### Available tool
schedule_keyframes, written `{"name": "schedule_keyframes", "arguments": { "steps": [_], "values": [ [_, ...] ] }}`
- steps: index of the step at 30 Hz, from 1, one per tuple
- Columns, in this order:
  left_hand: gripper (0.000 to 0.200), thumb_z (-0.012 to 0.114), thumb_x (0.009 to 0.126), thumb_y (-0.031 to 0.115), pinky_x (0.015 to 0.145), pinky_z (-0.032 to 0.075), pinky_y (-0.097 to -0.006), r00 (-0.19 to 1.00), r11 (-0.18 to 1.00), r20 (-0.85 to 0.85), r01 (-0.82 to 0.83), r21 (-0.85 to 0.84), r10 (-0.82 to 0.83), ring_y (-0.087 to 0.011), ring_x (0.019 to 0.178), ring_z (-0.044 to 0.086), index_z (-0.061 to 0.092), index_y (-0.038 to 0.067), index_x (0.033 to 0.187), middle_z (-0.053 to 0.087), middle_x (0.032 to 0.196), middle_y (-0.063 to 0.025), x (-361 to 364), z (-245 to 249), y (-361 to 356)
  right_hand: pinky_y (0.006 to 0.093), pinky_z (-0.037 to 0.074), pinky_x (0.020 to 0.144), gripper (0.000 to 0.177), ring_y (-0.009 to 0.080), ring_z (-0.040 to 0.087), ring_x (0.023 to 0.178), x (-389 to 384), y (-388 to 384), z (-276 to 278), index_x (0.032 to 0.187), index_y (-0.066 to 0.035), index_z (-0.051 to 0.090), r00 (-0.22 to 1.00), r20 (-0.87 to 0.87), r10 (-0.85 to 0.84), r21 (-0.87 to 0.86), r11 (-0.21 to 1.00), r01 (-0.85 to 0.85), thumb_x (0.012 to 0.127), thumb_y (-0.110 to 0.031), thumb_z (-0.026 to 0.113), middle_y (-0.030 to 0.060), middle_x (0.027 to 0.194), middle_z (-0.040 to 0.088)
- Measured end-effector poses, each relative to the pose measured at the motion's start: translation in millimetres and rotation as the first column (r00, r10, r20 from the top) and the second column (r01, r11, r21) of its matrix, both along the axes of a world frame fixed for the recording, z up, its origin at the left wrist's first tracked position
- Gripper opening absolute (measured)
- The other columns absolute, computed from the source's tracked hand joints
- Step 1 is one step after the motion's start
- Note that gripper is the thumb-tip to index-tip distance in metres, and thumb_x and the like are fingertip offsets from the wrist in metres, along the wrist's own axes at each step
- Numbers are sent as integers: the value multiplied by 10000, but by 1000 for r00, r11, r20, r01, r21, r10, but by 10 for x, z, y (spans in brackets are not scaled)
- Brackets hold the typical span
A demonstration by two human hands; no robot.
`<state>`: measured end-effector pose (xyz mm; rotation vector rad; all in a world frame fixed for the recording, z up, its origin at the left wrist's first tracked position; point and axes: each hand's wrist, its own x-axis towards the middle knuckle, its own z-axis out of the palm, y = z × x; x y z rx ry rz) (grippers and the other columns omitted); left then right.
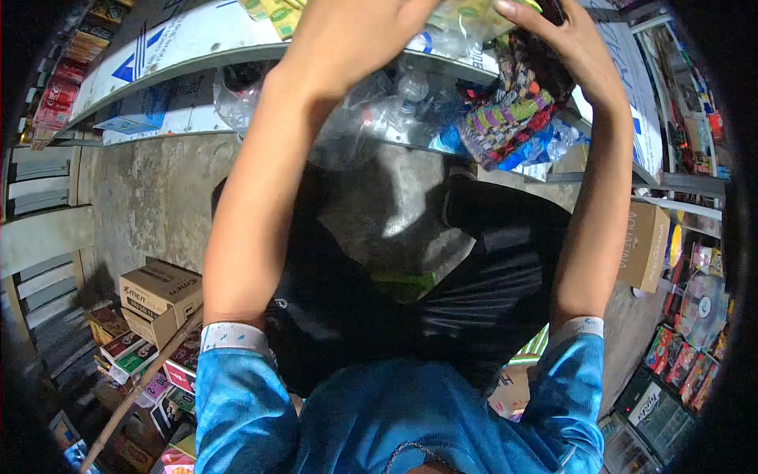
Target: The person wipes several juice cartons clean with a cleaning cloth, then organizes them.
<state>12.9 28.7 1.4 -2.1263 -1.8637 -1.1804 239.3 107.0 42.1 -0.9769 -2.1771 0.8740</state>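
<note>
My left hand (355, 35) reaches over the shelf at the top of the head view, back of the hand up; the frame's edge cuts off its fingers. Across from it is my right hand (572, 43), its thumb stretched out against yellow-green packets (474, 14) in clear plastic. The other right fingers are mostly out of frame, so I cannot see a grip. Below the right hand hangs a multicoloured knitted cloth (509, 118). More yellow packets (276, 14) lie left of my left hand.
A white shelf board (181, 43) runs across the top. Beneath it are clear plastic bags (355, 118) and a plastic bottle (412, 87). Cardboard boxes (162, 292) stand at lower left, another carton (643, 245) at right. A wooden stick (142, 387) leans among goods.
</note>
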Motion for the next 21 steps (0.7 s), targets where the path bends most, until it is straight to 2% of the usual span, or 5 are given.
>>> {"name": "schedule_keyframes", "arguments": {
  "steps": [2, 4, 8, 14, 21],
  "values": [
    [819, 421, 1090, 510, 1245, 288, -501, 997, 998, 76, 22, -64, -17, -428, 1526, 301, 210, -107, 1586, 269, 1630, -333, -32, -48, -49, 358, 460, 1087, 896, 239, 575, 1261, -136, -28, -19, 1500, 45, 450, 999, -41, 28, -5, 1000, -28, 818, -346, 879, 178, 1412, 590],
    [684, 515, 1083, 300, 1215, 326, -502, 989, 945, -29, 149, 290, -146, -435, 1517, 320, 232, -37, 1607, 288, 1634, -305, -109, -207, 14, 350, 465, 1077, 886, 227, 578, 1246, -223, 120, -142, 1493, 41, 455, 991, -93, 95, -6, 995, -96, 807, -310, 890, 168, 1394, 597],
    [693, 625, 958, 40, 1161, 394, -475, 966, 855, -204, 238, 461, -159, -431, 1459, 411, 333, 37, 1586, 379, 1603, -233, -61, -150, -36, 342, 503, 1014, 757, 194, 608, 1151, -283, 143, -164, 1402, 29, 505, 970, -173, 169, -38, 983, -179, 797, -210, 892, 136, 1304, 628],
    [574, 672, 903, 90, 1100, 440, -453, 970, 839, -207, 217, 499, -127, -379, 1330, 533, 506, 7, 1446, 531, 1437, -220, -219, -256, -285, 393, 527, 986, 959, 269, 654, 1111, -274, 199, -352, 1372, 80, 428, 992, -125, -30, 173, 984, 51, 716, -411, 927, 207, 1198, 664],
    [492, 684, 856, 126, 1049, 465, -418, 996, 907, -61, 83, 413, -63, -339, 1219, 584, 574, -8, 1316, 596, 1283, -216, -252, -244, -324, 429, 568, 890, 778, 338, 700, 1053, -559, -148, -345, 1219, 50, 482, 959, -155, -237, 335, 901, 276, 768, -421, 907, 259, 1130, 697]
  ]
}}
